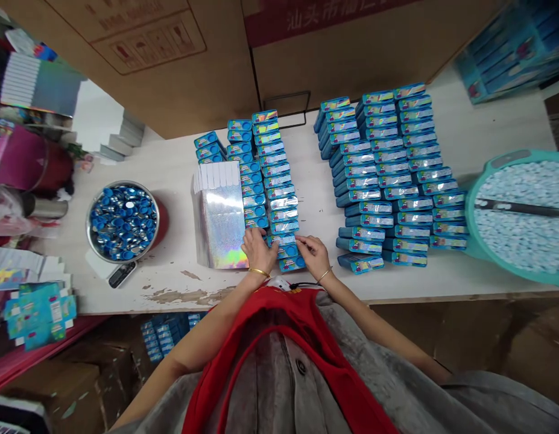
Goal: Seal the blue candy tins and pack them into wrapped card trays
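Blue packs (272, 158) stand close together in columns on our pale table (309, 181), reaching from its far side toward the middle of its near edge. At the near end of the longest column we have both hands at one pack (287, 239), with a last pack (292, 264) just nearer to us. Our left hand (260, 250) bends its fingers at the left end, its thumb over the top; our right hand (314, 259) brings thumb and forefinger close together at the right end. The fingertips are small in our view, so we cannot tell whether either hand truly pinches the pack or only presses on it. Beside our left hand we have a stack of silvery sheets (222, 226) (a rainbow patch shines at its near right corner). Toward the table's left edge we see a silver-rimmed bowl (88, 224) of blue caps (123, 220), with a small black device (122, 274) just beside it, toward the near edge. On our right, a larger block of packs (388, 191) spreads toward the teal basin (471, 220) at the table's right edge; white pieces (518, 241) fill that basin, and a dark stick (521, 208) lies across them. Brown cardboard cartons (211, 90) stand along the far edge.
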A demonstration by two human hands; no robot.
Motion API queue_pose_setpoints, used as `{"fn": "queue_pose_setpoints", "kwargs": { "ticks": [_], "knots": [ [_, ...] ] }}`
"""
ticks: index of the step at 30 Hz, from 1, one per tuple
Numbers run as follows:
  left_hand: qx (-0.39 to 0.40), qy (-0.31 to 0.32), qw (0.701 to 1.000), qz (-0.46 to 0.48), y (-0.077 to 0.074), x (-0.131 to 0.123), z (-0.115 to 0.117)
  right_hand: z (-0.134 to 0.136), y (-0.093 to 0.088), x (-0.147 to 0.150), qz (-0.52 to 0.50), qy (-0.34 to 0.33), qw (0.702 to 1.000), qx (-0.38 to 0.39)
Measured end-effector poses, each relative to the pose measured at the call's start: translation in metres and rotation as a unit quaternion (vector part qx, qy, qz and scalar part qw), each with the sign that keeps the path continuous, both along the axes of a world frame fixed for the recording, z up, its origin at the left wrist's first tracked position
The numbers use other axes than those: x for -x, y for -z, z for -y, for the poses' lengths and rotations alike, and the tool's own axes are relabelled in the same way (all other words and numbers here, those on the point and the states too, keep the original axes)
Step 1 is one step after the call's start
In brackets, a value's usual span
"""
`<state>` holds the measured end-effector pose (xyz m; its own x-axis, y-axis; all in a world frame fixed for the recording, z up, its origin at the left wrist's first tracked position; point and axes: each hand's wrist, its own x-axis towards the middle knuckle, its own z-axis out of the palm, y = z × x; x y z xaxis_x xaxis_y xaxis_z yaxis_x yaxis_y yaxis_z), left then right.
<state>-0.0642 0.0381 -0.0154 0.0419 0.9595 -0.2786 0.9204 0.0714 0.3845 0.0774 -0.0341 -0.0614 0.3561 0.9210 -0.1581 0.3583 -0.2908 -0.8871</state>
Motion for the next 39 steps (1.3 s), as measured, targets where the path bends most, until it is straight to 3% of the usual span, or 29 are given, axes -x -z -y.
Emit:
{"fn": "queue_pose_setpoints", "kwargs": {
  "ticks": [4, 6, 8, 11, 15, 17, 19, 22, 25, 28, 31, 33, 36, 39],
  "knots": [
    [-0.011, 0.028, 0.999, 0.033, -0.002, 0.005, -0.001, 0.002, -0.005, -0.005, 0.068, -0.073, 0.994, 0.036],
    [-0.037, 0.054, 0.993, 0.1, -0.004, 0.02, -0.02, 0.001, -0.005, -0.009, 0.114, -0.078, 0.99, 0.036],
    [-0.08, 0.068, 0.982, 0.16, -0.006, 0.048, -0.057, -0.004, -0.005, -0.013, 0.16, -0.044, 0.986, 0.011],
    [-0.127, 0.036, 0.975, 0.177, -0.011, 0.106, -0.139, -0.023, -0.01, -0.012, 0.195, -0.008, 0.981, -0.025],
    [-0.051, -0.033, 0.98, 0.187, -0.005, 0.173, -0.24, -0.064, -0.03, 0.01, 0.188, -0.024, 0.98, -0.062],
    [-0.011, -0.03, 0.978, 0.209, 0.007, 0.19, -0.271, -0.087, -0.038, 0.027, 0.176, -0.045, 0.98, -0.076],
    [0.023, -0.021, 0.973, 0.229, 0.02, 0.199, -0.289, -0.109, -0.042, 0.044, 0.167, -0.065, 0.98, -0.089],
    [0.085, -0.005, 0.961, 0.264, 0.032, 0.21, -0.295, -0.14, -0.046, 0.064, 0.168, -0.092, 0.976, -0.101],
    [0.15, 0.016, 0.945, 0.29, 0.022, 0.219, -0.286, -0.172, -0.06, 0.088, 0.176, -0.127, 0.968, -0.126],
    [0.185, 0.06, 0.93, 0.312, -0.015, 0.22, -0.27, -0.21, -0.082, 0.123, 0.199, -0.195, 0.943, -0.181],
    [0.162, 0.123, 0.919, 0.337, -0.063, 0.214, -0.25, -0.24, -0.099, 0.155, 0.194, -0.274, 0.92, -0.202],
    [0.133, 0.131, 0.922, 0.341, -0.09, 0.213, -0.238, -0.249, -0.103, 0.167, 0.156, -0.313, 0.918, -0.188],
    [0.085, 0.137, 0.932, 0.324, -0.113, 0.217, -0.222, -0.25, -0.102, 0.166, 0.102, -0.335, 0.923, -0.158],
    [0.039, 0.175, 0.942, 0.284, -0.122, 0.221, -0.21, -0.243, -0.105, 0.155, 0.099, -0.345, 0.921, -0.151]
  ]
}}
